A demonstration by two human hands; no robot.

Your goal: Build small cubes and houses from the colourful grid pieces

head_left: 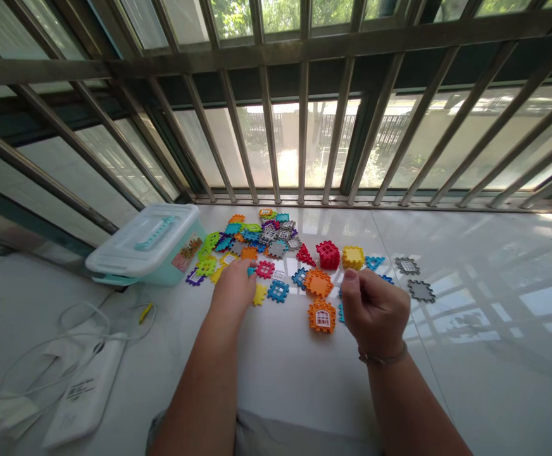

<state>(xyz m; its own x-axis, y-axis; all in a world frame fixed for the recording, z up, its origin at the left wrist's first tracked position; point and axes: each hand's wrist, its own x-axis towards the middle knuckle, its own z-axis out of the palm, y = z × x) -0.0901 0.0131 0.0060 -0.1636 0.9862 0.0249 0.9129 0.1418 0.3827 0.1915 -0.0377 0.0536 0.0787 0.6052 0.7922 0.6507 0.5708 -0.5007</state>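
- At ten o'clock, we find a lidded aqua storage box [164,253].
- Towards twelve, a mixed heap of interlocking toy tiles [251,236] spreads over the glossy floor; this part looks unsorted to us.
- Near half past eleven, our left hand [233,282] reaches the heap's near edge, fingers mostly hidden. A cyan bit shows at the fingertips; we cannot tell whether it is gripped.
- Just past twelve lie a pink-red tile [265,270] and a blue window tile [278,291], loose.
- Towards one, a red stack [328,254], yellow stack [353,257] and orange stack [318,283] suggest grouping by colour is partly done.
- At half past one, our right hand [375,310] is a curled fist; any contents are hidden.
- Near two, a plain grey tile [421,291] lies flat.
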